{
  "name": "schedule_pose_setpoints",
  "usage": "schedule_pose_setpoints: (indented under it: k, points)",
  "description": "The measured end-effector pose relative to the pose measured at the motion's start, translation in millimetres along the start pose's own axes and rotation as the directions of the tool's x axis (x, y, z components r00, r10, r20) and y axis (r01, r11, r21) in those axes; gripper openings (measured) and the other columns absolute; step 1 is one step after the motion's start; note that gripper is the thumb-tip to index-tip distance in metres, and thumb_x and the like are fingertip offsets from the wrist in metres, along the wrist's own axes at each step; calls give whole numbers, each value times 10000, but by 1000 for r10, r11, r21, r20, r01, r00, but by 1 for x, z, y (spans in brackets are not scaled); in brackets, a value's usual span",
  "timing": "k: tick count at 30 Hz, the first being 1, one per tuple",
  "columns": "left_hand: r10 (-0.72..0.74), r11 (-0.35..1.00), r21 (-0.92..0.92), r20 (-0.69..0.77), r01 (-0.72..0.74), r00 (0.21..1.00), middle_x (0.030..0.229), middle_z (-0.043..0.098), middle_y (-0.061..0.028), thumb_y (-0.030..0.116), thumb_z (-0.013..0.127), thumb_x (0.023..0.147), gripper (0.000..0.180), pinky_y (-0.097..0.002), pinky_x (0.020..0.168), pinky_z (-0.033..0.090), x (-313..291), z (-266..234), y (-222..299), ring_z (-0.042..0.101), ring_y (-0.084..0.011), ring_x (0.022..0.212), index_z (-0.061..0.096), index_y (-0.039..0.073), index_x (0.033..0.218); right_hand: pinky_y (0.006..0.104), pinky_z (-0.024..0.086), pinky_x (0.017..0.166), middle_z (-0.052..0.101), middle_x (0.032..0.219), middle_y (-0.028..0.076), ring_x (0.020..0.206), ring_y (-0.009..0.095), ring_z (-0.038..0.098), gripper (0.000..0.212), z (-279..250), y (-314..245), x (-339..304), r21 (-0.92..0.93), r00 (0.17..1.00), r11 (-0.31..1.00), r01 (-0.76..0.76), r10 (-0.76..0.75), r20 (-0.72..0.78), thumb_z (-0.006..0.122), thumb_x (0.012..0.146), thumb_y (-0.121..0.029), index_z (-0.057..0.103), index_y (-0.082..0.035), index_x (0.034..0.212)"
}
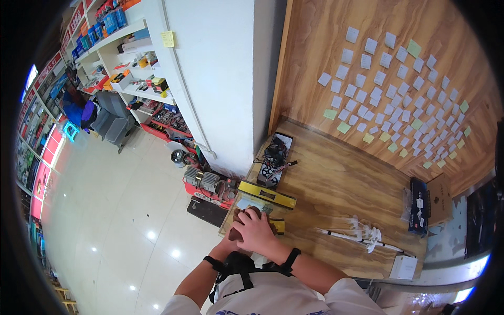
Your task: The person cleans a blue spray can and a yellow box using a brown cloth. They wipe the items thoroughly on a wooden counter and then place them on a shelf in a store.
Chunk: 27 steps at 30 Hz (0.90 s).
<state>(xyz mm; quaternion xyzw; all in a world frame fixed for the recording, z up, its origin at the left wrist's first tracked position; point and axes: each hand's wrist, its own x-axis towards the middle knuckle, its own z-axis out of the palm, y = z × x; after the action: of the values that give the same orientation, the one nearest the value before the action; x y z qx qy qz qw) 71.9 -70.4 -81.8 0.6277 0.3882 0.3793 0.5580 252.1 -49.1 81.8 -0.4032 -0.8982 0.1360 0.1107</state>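
Centrally, at the near left corner of a wooden table (325, 194): one brown item (235, 234), kind not legible, soft or leathery in look, held between two bare hands. Right hand (256, 231): laid over the item from the right, fingers curled across its top, grasping it. Left hand (229, 244): lower and to the left, largely covered; its finger closure cannot be told, though its position suggests support from beneath. The pairing of hands probably serves to steady the item close to the body. Just beyond the hands: one long yellow-and-black box (269, 196), lying aslant near the table's left edge, perhaps put there to leave the middle open. Farther, by the white pillar (215, 79): one black tray (286, 139) with tangled cables (275, 154), seemingly gathered so that they do not spread. Right side of table: one black-and-white rod (341, 237) beside loose white loops (371, 234); one dark blue box (418, 205) before a cardboard box (439, 198), apparently stowed against the far right end. On the wood-grain panel (310, 47) behind: many paper notes (379, 77), spread apart, presumably for reading at a glance. On the floor, left of the table: one red-and-grey air compressor (209, 182).
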Motion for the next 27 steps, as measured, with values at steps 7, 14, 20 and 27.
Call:
schedule_pose_setpoints:
  k: [7, 14, 20, 27]
  points:
    - [39, 988, 154, -86, -26, 995, 1376, 709, -179, -3, 800, 891, 667, -440, 1103, 544, 13, 1, 6, 693, -336, 1296, 546, 50, 1506, 668, 474, 1017, 626, 1274, 71, 1391, 332, 542, 513, -2, 36, -29, 24, 989, 1000, -4, 8, -148, 895, 737, -424, 748, -196, 1173]
    - [-67, 985, 152, -84, 79, 994, 1427, 682, -241, -33, 844, 878, 821, -445, 1105, 540, 11, 7, 40, 666, -433, 1346, 463, 19, 1603, 582, 533, 1024, 629, 1275, 69, 1372, 354, 550, 481, -13, 75, -80, 1, 974, 999, -42, 41, -224, 899, 709, -400, 758, -181, 1113]
    - [0, 965, 262, -102, 27, 995, 1425, 669, -228, -4, 883, 869, 827, -458, 1127, 521, 2, 9, 40, 644, -426, 1367, 473, 29, 1586, 559, 587, 1004, 650, 1266, 106, 1266, 393, 604, 457, -40, 85, -104, 102, 971, 991, -90, 110, -213, 887, 734, -339, 744, -124, 1110]
    - [70, 948, 316, -99, -35, 993, 1378, 684, -203, 13, 835, 886, 619, -458, 1103, 532, -5, 13, 26, 657, -404, 1328, 597, 59, 1456, 539, 550, 941, 643, 1243, 94, 1264, 363, 594, 494, -36, 22, -37, 44, 946, 990, 136, -117, -303, 910, 706, -365, 742, -134, 1109]
